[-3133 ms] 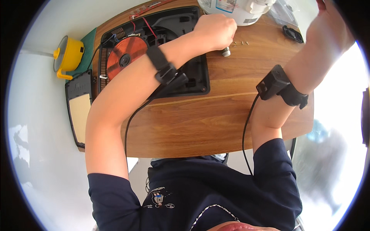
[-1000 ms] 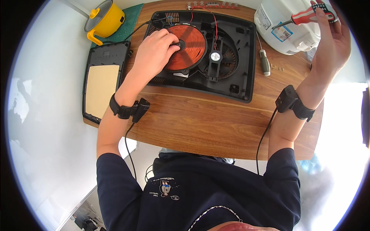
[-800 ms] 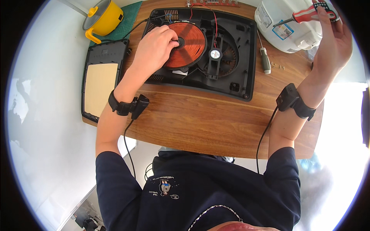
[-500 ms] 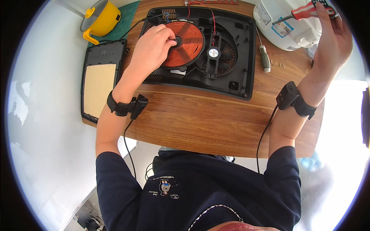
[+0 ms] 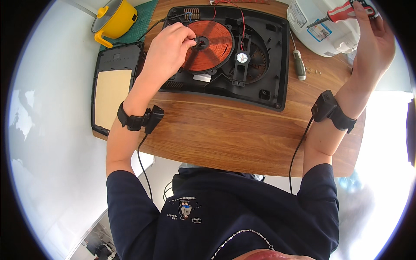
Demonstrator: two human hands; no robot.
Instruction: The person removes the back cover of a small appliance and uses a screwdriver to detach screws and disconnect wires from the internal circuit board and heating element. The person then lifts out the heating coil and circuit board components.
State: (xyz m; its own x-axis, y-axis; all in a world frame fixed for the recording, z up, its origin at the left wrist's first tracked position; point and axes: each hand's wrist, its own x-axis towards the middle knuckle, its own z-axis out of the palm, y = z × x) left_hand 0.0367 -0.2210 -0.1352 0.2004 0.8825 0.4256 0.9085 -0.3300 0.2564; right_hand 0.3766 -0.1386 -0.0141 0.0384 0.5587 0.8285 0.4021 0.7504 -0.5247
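Note:
My left hand (image 5: 171, 50) reaches over the copper coil (image 5: 212, 54) of an opened induction cooker (image 5: 264, 102). Its thumb and fingers are pinched together beside the coil's dark centre hub. Something small and dark shows at the fingertips, too small to name. My right hand (image 5: 375, 50) is raised at the upper right, wrapped round a red and white screwdriver (image 5: 340, 14). The screwdriver's shaft points left, in front of a white plastic container. Right of the coil, inside the black housing, a fan (image 5: 242, 57) sits under its bracket, with red wires running up from it.
A grey-handled screwdriver (image 5: 299, 65) lies right of the housing, near several small screws (image 5: 314, 71). The white container (image 5: 323, 34) stands behind them. To the left are a black panel (image 5: 113, 95) and a yellow pot (image 5: 117, 24) on a green mat (image 5: 145, 17).
My left hand has shifted slightly left and up, and more of the coil's hub shows. A silvery block below the coil is more exposed. My right hand stays raised with the screwdriver.

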